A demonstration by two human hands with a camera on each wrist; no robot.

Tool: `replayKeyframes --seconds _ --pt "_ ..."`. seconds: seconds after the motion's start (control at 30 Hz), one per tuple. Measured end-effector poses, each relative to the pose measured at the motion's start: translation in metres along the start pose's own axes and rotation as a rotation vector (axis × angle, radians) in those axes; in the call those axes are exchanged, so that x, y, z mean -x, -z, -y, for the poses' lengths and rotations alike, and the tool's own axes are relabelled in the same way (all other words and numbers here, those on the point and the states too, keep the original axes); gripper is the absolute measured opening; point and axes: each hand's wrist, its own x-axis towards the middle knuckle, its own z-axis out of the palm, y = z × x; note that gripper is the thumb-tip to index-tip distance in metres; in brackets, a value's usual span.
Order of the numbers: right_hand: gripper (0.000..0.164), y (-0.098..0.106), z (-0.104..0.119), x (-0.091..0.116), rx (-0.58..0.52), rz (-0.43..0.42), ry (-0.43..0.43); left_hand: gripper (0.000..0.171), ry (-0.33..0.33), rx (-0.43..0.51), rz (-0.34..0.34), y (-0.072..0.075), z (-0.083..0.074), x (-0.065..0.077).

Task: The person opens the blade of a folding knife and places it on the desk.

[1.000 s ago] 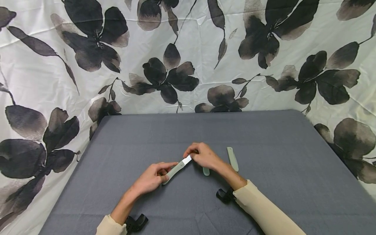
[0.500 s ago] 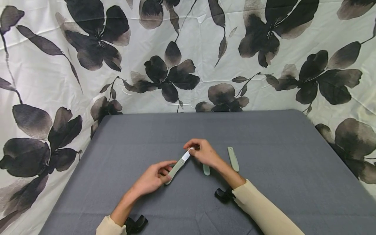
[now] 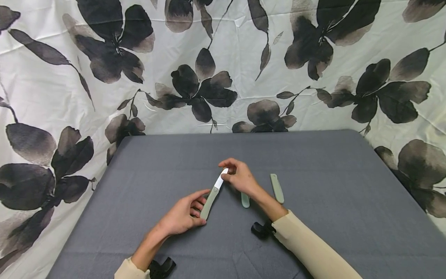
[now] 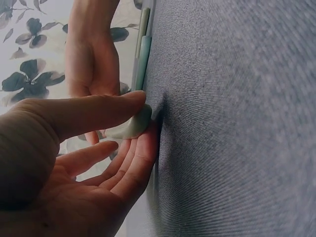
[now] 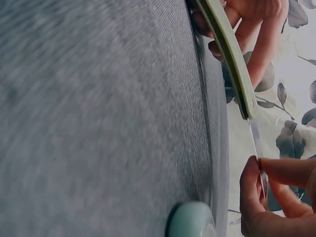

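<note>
Head view: holding a folding knife [image 3: 211,197] in left hand [image 3: 181,215] and right hand [image 3: 241,179] over the grey table [image 3: 167,162], with long axis aslant and blade [image 3: 219,182] pointing away and a little rightward. To either side of the right forearm [image 3: 272,206], on the table: a part-covered teal piece [image 3: 245,201] and a grey-green piece [image 3: 277,188].

Left wrist view: clasping the green handle [image 4: 131,128] near its end between thumb and fingertips, close to the table.

Right wrist view: pinching the blade between thumb and fingers.
</note>
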Motion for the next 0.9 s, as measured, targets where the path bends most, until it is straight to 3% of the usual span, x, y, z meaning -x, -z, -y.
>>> replayKeyframes --seconds 0.4,0.7,0.9 --pt "0.044 -0.012 0.009 -0.016 -0.105 -0.062 -0.185 0.084 0.023 -0.001 -0.010 0.007 -0.003 -0.002" --pt "0.035 -0.017 0.012 -0.025 -0.195 -0.069 -0.279 0.082 0.031 -0.107 -0.040 0.009 -0.006 -0.005" --pt "0.030 -0.020 0.012 -0.031 -0.242 -0.046 -0.278 0.081 0.018 -0.184 -0.067 0.012 -0.008 -0.006"
